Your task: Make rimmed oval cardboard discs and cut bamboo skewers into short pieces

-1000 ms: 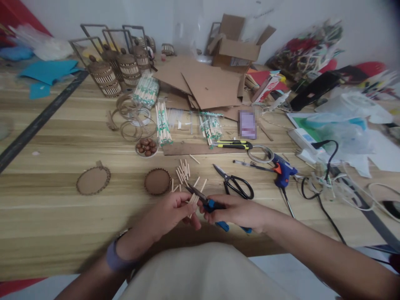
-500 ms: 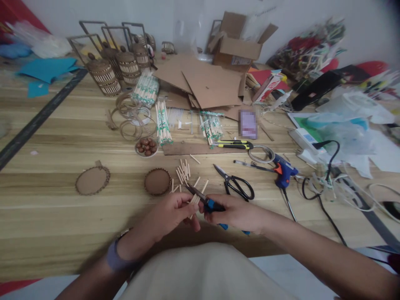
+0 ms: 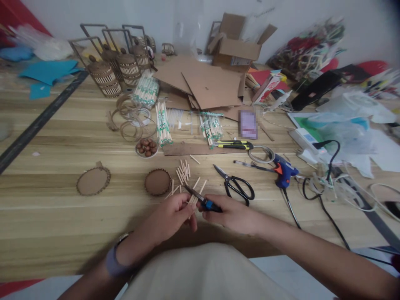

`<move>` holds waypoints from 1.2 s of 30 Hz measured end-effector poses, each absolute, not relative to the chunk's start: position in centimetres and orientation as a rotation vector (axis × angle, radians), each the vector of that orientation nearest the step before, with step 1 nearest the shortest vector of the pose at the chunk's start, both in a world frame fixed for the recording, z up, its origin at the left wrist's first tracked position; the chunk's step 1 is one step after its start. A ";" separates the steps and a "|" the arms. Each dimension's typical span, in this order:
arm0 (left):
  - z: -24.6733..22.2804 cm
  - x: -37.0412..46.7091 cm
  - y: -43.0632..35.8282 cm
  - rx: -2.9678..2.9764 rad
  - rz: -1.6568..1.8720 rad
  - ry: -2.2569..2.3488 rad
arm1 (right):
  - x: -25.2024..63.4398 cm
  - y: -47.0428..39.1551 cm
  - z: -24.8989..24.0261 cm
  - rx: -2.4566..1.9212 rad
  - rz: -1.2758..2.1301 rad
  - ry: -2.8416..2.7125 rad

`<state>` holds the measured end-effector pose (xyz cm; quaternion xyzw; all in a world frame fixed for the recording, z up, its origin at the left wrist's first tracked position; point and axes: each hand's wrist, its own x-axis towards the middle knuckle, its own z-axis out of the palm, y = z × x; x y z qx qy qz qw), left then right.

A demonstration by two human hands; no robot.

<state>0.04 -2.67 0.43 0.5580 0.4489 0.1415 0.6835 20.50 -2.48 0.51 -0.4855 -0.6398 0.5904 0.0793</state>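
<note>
One wood-grain table (image 3: pixel 46 221) beneath both hands (image 3: pixel 173 213) (image 3: pixel 233 213), pale wall (image 3: pixel 156 16) beyond.

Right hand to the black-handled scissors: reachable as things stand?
Probably yes: the black-handled scissors lie just beyond the right hand, with nothing visible between. That hand holds a blue-and-black hand tool, though, so it would likely have to put it down first.

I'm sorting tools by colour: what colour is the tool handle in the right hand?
Black and blue, where the right hand leaves the tool handle uncovered; head view.

Green print on stick wrappers (image 3: pixel 164 125) unreadable.
</note>
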 end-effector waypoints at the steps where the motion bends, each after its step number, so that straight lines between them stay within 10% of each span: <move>1: 0.6 0.1 -2.7 1.259 0.316 1.003 | 20.6 -2.4 0.7 -1.439 1.790 -1.899; 26: 0.6 -1.1 -2.3 1.313 0.416 1.058 | 21.4 -2.1 1.2 -1.362 1.801 -1.929; 36: 0.4 -1.0 -2.3 1.605 0.246 1.210 | 21.5 -2.0 0.9 -1.370 0.692 -2.209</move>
